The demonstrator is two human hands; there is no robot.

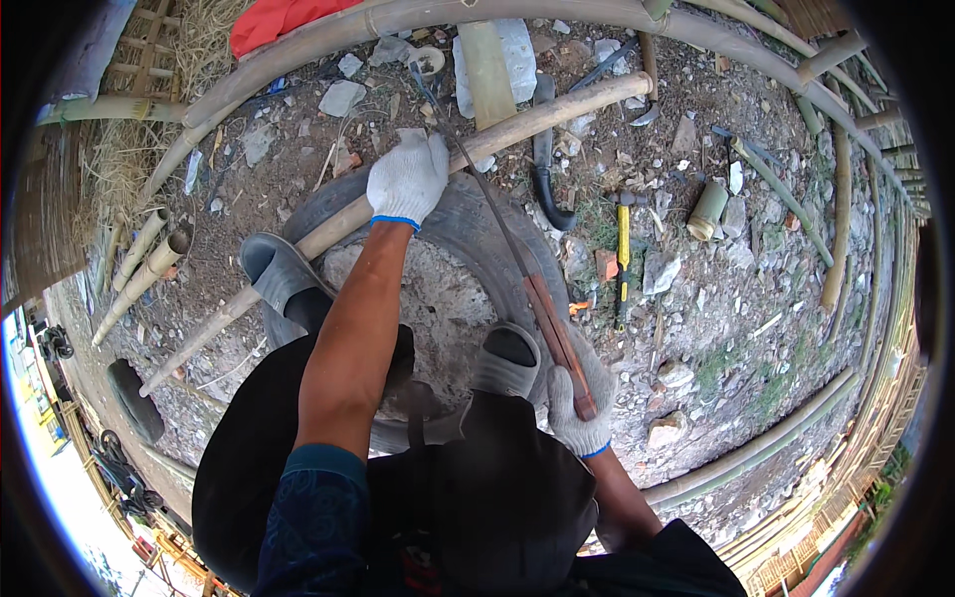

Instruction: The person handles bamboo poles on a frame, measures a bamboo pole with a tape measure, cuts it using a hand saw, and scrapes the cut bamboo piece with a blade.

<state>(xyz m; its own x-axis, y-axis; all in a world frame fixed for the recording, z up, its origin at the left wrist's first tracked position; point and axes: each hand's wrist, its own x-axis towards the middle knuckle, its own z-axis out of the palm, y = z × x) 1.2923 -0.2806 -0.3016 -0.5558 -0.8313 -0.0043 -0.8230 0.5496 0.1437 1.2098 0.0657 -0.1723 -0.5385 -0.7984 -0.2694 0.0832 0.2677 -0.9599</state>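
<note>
A long pale pole (567, 109), apparently bamboo, lies slantwise across an old tyre (517, 224). My left hand (408, 179), in a white knit glove, is closed over the pole near its middle. In my gloved right hand (582, 398) is the reddish wooden handle of a hand saw (557, 343). Its thin dark blade is seen nearly edge-on and slants up to the left, crossing the pole just right of my left hand. Whether its teeth bite into the pole I cannot tell. My sandalled feet rest by the tyre, the left one against the pole.
A hooked-handle machete (543, 159) and a flat wooden board (487, 75) lie beyond the pole. Rightward are a yellow-handled hammer (624, 259) and a short bamboo piece (707, 209). Bamboo tubes (149, 269) lie at left. A thick bamboo rail (448, 15) curves along the far side.
</note>
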